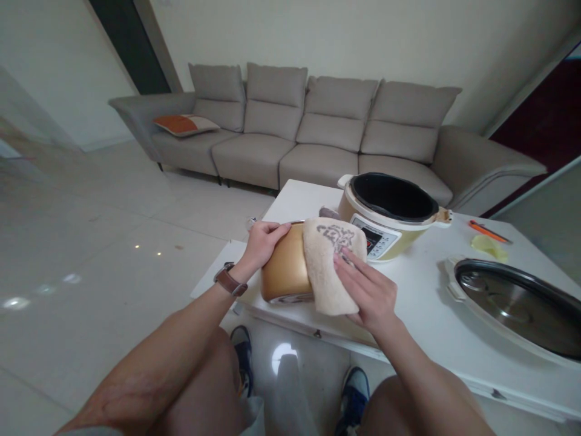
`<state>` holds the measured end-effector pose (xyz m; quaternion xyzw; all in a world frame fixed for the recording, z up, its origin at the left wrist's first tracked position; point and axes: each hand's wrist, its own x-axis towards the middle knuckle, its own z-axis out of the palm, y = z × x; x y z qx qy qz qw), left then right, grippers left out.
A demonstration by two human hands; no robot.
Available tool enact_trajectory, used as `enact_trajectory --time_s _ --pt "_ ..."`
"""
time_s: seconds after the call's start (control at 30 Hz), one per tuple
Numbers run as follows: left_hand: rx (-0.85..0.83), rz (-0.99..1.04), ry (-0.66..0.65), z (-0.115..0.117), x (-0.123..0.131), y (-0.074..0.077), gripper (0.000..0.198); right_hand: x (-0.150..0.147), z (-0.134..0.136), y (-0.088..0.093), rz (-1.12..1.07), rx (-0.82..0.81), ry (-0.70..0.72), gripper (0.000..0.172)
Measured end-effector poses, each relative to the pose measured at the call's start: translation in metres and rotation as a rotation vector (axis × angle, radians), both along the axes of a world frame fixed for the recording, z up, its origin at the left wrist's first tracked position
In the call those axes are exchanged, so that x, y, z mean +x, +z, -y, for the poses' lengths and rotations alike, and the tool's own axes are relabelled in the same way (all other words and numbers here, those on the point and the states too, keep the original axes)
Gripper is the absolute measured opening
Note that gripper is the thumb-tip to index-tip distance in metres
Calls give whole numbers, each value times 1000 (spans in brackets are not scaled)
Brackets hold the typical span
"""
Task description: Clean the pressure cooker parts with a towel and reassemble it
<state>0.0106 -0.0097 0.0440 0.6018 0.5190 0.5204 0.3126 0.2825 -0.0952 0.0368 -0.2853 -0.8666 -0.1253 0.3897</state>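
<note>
A gold-coloured cooker inner pot (287, 266) is tilted on its side above the near edge of the white table. My left hand (267, 243) grips its rim, thumb along the top edge. Over the pot's right side lies a cream cloth (327, 266) with a grey printed pattern. My right hand (367, 284) presses this cloth against the pot, fingers closed on the fabric. The pot's opening faces away and is hidden. Just behind stands the electric pressure cooker body (385, 224), lidless, with a dark interior and a control panel.
On the white table (408, 303), the cooker lid (512, 306) lies underside up at the right. An orange-handled tool (489, 231) and a pale yellow item (488, 247) sit behind it. A grey sofa (318, 127) with an orange cushion (184, 125) stands beyond the table.
</note>
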Motion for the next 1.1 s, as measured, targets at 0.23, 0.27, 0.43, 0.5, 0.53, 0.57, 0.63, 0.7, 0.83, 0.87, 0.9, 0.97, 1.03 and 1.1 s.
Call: enact_trajectory --time_s 0.23,0.27,0.43,0.5,0.53,0.57,0.63,0.7,0.83,0.87,0.9,0.97,1.03,1.1 --pt "-57 21 -1 -1 -1 -1 57 6 -13 -10 -201 -193 -183 56" --pt "-58 35 8 -1 -1 -2 57 9 -18 -15 -259 -272 -267 52" --pt "-46 106 17 -2 0 -6 56 13 -35 -29 -487 -523 -448 36" --pt "-40 119 24 -1 1 -9 56 13 -34 -30 -488 -491 -463 35" --pt "-35 123 27 -1 1 -10 56 12 -32 -29 -462 -450 -468 34" --pt "-29 127 26 0 2 -11 56 12 -29 -27 -427 -387 -457 34" --pt "-22 133 18 1 3 -12 56 11 -22 -20 -337 -212 -354 39" --pt "-22 127 4 3 5 -12 56 10 -13 -9 -215 -49 -160 47" --pt "-12 83 -23 6 8 -10 54 5 0 8 -5 50 27 52" --pt "-15 76 -24 7 9 -9 54 5 0 9 -2 37 14 53" --pt "-21 74 -17 7 10 -8 54 5 -2 8 -25 11 -16 55" --pt "-33 73 7 8 12 -7 54 9 -10 2 -137 -86 -123 57" --pt "-37 73 23 9 14 -6 55 15 -21 -8 -286 -242 -283 49" --pt "-34 72 23 9 15 -6 55 21 -31 -16 -422 -395 -417 40"
